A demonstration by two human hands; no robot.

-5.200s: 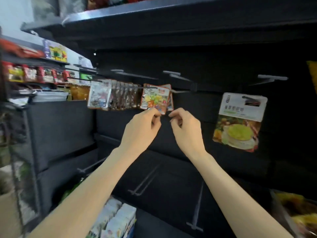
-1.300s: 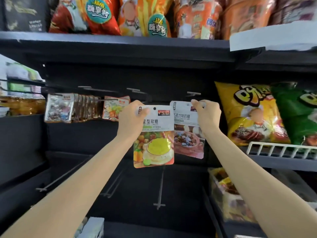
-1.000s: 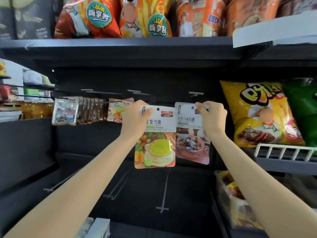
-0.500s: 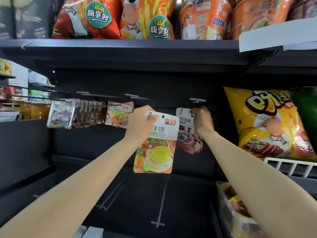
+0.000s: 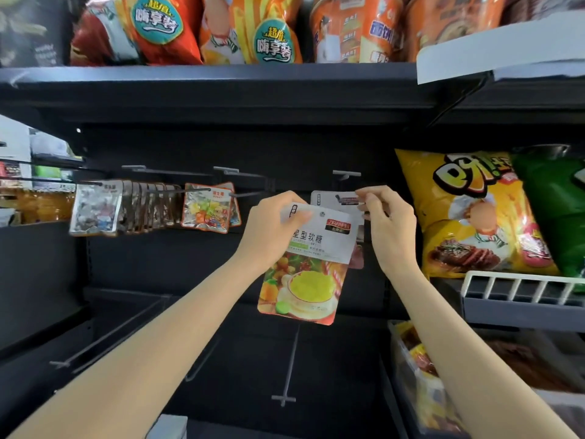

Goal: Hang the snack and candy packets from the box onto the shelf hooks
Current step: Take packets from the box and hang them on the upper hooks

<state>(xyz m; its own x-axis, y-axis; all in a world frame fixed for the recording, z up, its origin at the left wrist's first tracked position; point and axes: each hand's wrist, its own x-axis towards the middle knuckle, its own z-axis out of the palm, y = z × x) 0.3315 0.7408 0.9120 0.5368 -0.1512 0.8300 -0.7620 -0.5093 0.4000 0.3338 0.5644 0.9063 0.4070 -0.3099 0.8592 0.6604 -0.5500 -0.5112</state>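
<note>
Before the hook (image 5: 346, 174), yellow packet (image 5: 305, 264) now overlaps hung packet (image 5: 329, 198).

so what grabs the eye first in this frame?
Centre frame, the left hand grips the top of a candy packet with a yellow jelly picture, while the right hand pinches the top of a second packet behind it, just under a shelf hook. To the right a big yellow chip bag stands out; orange snack bags line the shelf above.
</note>
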